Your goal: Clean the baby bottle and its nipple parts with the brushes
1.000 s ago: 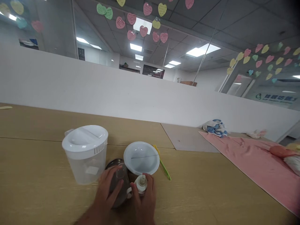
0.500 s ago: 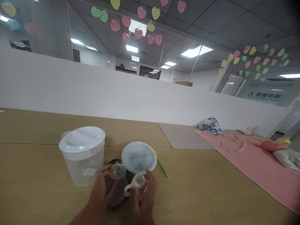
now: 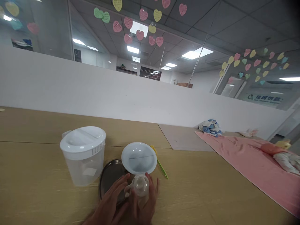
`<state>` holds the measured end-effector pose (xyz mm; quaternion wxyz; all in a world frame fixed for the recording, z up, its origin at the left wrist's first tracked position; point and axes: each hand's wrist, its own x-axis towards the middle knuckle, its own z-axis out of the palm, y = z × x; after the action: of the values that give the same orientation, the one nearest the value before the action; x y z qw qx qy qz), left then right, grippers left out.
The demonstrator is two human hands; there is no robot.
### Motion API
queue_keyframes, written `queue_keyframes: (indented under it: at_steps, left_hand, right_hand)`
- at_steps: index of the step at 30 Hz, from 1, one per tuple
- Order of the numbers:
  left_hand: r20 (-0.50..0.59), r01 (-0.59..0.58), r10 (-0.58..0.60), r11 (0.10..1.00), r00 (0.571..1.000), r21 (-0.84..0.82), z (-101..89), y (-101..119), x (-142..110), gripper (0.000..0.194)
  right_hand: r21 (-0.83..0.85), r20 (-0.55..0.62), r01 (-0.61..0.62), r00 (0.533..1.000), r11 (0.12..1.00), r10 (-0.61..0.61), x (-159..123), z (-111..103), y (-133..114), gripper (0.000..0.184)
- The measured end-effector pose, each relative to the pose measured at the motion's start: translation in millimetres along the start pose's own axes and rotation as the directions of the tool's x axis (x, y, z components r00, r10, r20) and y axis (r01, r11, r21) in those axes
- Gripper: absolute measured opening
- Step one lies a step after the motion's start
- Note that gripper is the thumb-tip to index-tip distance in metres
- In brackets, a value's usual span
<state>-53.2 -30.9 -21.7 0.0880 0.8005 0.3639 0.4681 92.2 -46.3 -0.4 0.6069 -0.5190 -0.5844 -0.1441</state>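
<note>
plastic bottle over a wooden table, pink towel beyond, paper hearts overhead.

head camera looks forward, down at left hand, right hand.

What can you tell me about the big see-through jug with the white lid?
The jug is a pitcher that looks like plastic, with a clear, slightly cloudy body and a white lid with a line across its top. The lid's edge has a ribbed patch. The jug looks empty. It stands upright on the light wood table, beside a dark round metal tray. Neither the left hand nor the right hand touches it.
</note>
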Motion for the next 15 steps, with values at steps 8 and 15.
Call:
queue_keyframes:
  at_steps: [8, 15]
  left_hand:
    - [0.194, -0.101, 0.095, 0.995, 0.976, 0.022, 5.7, 2.0, 7.5, 0.076]
    - [0.193, -0.167, 0.160, 0.986, 0.968, 0.021, 9.8, -2.3, 4.5, 0.079]
  right_hand:
    - [0.113, 0.111, -0.196, 0.977, 0.974, 0.184, -5.6, 7.9, 10.3, 0.048]
    - [0.110, 0.122, -0.157, 0.982, 0.981, 0.143, -9.9, 4.2, 13.1, 0.048]
